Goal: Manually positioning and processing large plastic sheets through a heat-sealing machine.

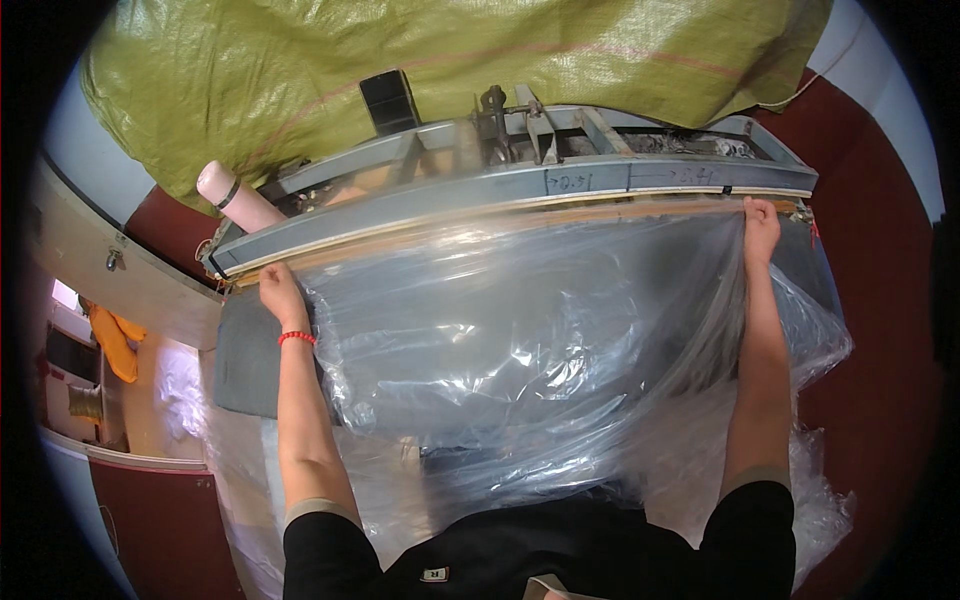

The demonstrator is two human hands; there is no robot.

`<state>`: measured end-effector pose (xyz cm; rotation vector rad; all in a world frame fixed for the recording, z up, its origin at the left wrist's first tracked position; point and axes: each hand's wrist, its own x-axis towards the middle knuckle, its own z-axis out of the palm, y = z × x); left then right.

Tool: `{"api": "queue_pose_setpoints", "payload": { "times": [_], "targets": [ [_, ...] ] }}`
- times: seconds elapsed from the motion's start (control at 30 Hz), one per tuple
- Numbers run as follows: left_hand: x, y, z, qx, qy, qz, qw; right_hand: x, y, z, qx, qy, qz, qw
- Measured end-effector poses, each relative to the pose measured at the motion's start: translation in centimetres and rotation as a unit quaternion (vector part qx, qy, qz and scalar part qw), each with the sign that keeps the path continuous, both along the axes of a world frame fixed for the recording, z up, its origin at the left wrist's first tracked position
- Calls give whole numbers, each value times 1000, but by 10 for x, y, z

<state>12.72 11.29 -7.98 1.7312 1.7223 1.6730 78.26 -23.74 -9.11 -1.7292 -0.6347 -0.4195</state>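
Stretching between left hand [281, 288] and right hand [761, 230] is clear film [560, 350].

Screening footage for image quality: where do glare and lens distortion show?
Head view: patchy white glare on the clear plastic sheet, between the forearms; head view again: the grey metal beam looks bowed by the fisheye lens, and the picture's corners go black.

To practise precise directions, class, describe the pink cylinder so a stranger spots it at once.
Find the yellow-green sheet across the top, then the long grey metal frame below it. At the frame's left end, beyond the left hand, a pink cylinder slants. Its colour and dark band set it apart from the grey frame.
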Motion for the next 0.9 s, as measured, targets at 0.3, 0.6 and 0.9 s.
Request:
{"api": "queue_pose_setpoints", "payload": {
  "times": [0.3,0.6,0.9],
  "targets": [
    [-7,8,3,13,-48,117,992,14,-6,0,106,137,-23,985],
    [-30,22,-5,-32,-82,70,994,22,-25,11,159,223,53,960],
    [-59,-158,78,-24,-136,-249,959,-58,-232,10,-112,-123,-424,890]
  ]
}}
